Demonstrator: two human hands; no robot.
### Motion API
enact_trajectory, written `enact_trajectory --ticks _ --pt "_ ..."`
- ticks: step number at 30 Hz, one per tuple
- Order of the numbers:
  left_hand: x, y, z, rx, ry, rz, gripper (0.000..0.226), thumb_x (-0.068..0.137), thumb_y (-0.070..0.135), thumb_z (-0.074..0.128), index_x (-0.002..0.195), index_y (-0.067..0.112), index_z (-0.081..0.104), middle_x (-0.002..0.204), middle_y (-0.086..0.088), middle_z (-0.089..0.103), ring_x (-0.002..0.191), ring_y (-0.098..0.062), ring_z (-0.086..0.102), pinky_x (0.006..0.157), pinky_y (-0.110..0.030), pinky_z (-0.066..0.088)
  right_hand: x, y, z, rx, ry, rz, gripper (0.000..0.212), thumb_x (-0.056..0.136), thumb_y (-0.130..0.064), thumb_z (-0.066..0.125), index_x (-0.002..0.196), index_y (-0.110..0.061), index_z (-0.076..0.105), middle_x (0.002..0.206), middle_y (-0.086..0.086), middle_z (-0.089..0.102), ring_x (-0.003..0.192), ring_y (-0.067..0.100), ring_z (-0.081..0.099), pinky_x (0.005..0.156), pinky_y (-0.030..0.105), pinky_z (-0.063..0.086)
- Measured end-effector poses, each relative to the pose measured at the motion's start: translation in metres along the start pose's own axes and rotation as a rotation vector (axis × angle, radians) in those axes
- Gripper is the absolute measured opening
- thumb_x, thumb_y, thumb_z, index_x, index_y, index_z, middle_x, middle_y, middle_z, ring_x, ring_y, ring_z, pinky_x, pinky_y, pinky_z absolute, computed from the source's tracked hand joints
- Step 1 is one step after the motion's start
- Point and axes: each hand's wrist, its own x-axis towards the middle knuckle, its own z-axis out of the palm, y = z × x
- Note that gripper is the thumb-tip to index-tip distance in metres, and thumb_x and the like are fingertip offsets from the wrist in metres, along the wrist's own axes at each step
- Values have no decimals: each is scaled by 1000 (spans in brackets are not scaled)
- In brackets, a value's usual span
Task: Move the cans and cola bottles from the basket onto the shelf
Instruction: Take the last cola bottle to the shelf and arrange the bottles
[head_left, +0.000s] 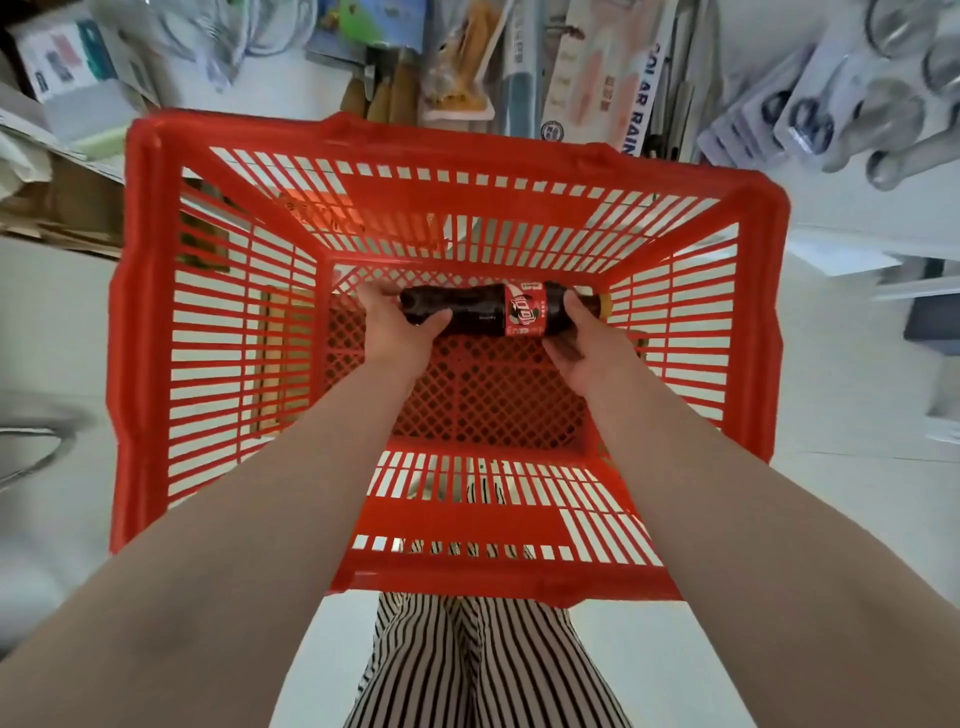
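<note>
Head view showed 1 cola bottle lying sideways deep in the red basket, at the frame's centre. The left hand was wrapped around its base and the right hand around the neck end, probably to lift it level. No cans were visible. Packaged goods hung along the top; a pale floor lay around.

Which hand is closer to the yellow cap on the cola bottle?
The right hand. It holds the cola bottle at the neck end, right beside the yellow cap. The left hand holds the bottom end, far from the cap.
</note>
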Motion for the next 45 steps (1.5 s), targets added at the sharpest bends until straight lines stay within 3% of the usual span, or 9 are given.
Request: enact_trajectory --ticks 4,9,13,19,21,27,33,37,45 --pt "-29 4 -24 97 -41 50 68 82 26 73 137 17 34 135 -9 54 118 -25 55 88 -28 39 -28 10 -14 23 -44 4 32 83 -23 72 109 -11 58 111 13 68 93 23 67 88 40 56" --pt "-82 24 -66 200 -72 159 56 76 33 78 124 12 57 122 -6 64 113 -25 59 89 -29 43 -97 7 -27 184 -199 -40 44 87 -19 68 127 -11 52 120 17 65 104 30 66 96 49 51" --pt "-142 52 -105 173 -147 213 68 60 49 82 116 16 62 114 2 68 106 -18 62 96 -37 49 -177 -5 -43 185 -256 -178 41 90 -20 64 128 -7 53 110 13 68 95 25 68 85 42 57" --pt "-236 85 -138 292 -394 318 73 50 59 85 101 14 60 95 4 65 90 -15 62 77 -29 49 -314 -15 -103 181 -277 -448 29 90 -17 64 113 -1 57 97 13 69 73 20 69 68 33 59" --pt "-271 95 -141 403 -501 409 55 62 47 84 99 16 57 90 7 59 81 -8 55 66 -24 42 -356 -11 -130 140 -238 -531 20 89 -16 65 102 -3 57 93 12 67 67 20 67 66 32 58" --pt "-363 106 -115 550 -824 686 49 72 34 80 113 17 60 106 5 64 99 -15 60 81 -27 43 -436 13 -201 61 -43 -683 31 82 -18 73 106 -5 58 97 13 68 79 25 68 62 28 59" --pt "-439 87 -80 590 -1005 748 41 75 32 78 109 16 61 101 4 66 90 -11 62 72 -21 48 -477 39 -272 95 148 -735 43 75 -23 80 108 -3 60 98 12 70 82 21 68 68 29 58" --pt "-484 80 -45 659 -1071 790 38 74 32 79 104 14 64 102 -1 68 90 -18 65 78 -31 52 -491 58 -332 172 236 -749 38 73 -27 82 99 -6 63 100 13 70 87 24 69 77 35 59" --pt "-601 50 56 807 -1225 857 29 74 31 78 92 11 67 87 -1 69 81 -17 65 81 -35 54 -506 98 -484 411 386 -734 45 75 -31 79 107 -5 61 92 4 67 75 14 65 54 20 52"
